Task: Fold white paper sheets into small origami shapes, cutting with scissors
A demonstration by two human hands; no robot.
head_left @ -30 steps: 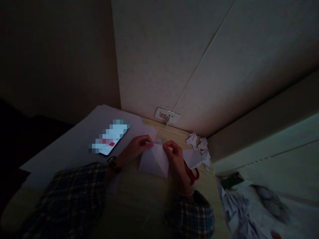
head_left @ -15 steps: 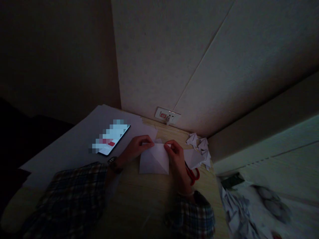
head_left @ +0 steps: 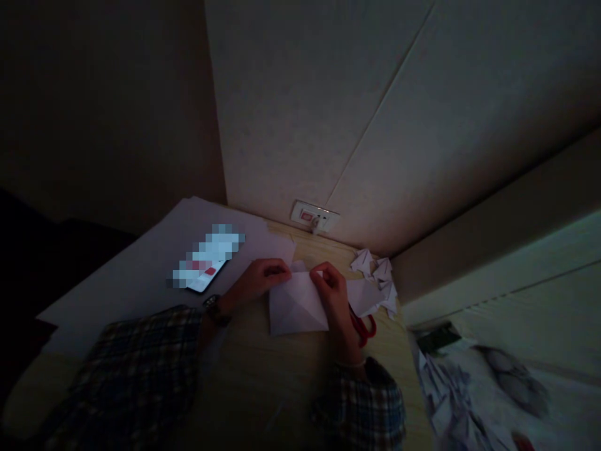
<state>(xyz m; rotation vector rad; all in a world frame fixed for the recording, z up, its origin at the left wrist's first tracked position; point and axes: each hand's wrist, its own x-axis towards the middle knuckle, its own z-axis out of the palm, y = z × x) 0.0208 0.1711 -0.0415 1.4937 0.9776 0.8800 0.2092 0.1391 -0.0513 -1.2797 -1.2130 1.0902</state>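
A creased white sheet of paper point(head_left: 298, 307) is held over the wooden table between my two hands. My left hand point(head_left: 267, 275) pinches its upper left edge with thumb and finger. At the upper right edge, my right hand point(head_left: 331, 285) pinches the same sheet, its wrist covering part of the right side. Fold lines run across the paper's face. Just right of my right wrist lie red-handled scissors point(head_left: 365, 331), their blades mostly hidden by the hand and paper. Another piece of white paper point(head_left: 364, 295) lies beyond the scissors.
Several folded paper shapes point(head_left: 382, 272) lie at the table's back right corner. A lit phone point(head_left: 211, 269) rests on large white sheets point(head_left: 141, 269) at left. A wall socket point(head_left: 314, 216) with a plug sits behind. Crumpled or folded papers point(head_left: 451, 401) lie below the table's right edge.
The lower part of the paper has shifted right and turned slightly, its lower right corner now reaching my right wrist. Both hands keep their pinch in nearly the same place.
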